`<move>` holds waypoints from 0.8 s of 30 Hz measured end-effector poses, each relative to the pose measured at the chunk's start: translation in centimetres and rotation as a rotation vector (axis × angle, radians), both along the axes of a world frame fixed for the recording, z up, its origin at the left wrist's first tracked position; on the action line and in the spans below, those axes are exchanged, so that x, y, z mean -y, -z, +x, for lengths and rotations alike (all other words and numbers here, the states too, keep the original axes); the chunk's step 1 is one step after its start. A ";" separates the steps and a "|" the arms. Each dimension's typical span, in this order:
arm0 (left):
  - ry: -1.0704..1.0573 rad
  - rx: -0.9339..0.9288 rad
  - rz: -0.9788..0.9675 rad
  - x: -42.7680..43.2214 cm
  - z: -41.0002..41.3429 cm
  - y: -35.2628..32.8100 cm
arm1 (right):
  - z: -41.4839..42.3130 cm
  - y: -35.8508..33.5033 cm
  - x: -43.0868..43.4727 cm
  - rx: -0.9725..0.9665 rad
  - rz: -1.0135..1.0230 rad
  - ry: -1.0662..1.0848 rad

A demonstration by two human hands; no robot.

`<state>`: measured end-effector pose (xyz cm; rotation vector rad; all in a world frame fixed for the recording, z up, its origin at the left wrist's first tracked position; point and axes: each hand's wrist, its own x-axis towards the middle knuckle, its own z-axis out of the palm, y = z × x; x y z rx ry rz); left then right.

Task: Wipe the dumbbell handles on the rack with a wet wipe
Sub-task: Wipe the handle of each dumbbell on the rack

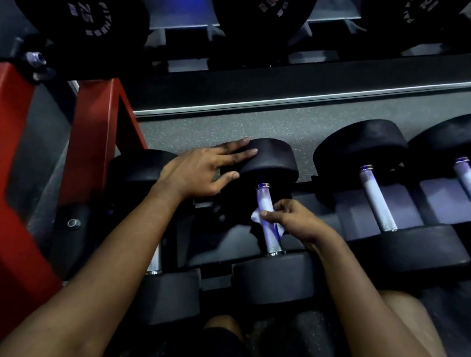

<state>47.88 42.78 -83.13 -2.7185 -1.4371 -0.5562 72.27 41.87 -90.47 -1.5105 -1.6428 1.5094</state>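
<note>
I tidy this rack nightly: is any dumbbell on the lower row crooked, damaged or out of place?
Nothing stands out. The dumbbells lie parallel in the rack. The left hand rests on one's far head while the right hand wraps the wet wipe round its handle. The leftmost dumbbell is partly hidden.

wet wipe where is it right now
In the head view the wet wipe is near centre, wrapped round the handle of the second dumbbell from the left, pinched there by the right hand.
</note>
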 end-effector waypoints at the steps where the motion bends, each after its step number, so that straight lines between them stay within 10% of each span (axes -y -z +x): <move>1: 0.000 -0.003 -0.001 0.0 0.0 0.0 | -0.1 -0.1 0.0 -0.070 -0.016 0.013; 5: -0.015 -0.014 -0.021 0.2 0.1 -0.1 | -0.4 -0.1 0.4 -0.285 -0.129 -0.018; 12: -0.063 -0.084 -0.053 0.6 0.2 -0.7 | 0.8 -0.6 0.6 0.185 0.172 0.110; 18: 0.008 0.118 -0.162 0.2 0.2 -1.1 | 1.5 -3.2 2.9 0.178 0.476 0.223; 24: -0.143 0.154 0.294 -0.2 5.7 -1.1 | 6.5 -5.5 1.9 0.181 0.581 0.421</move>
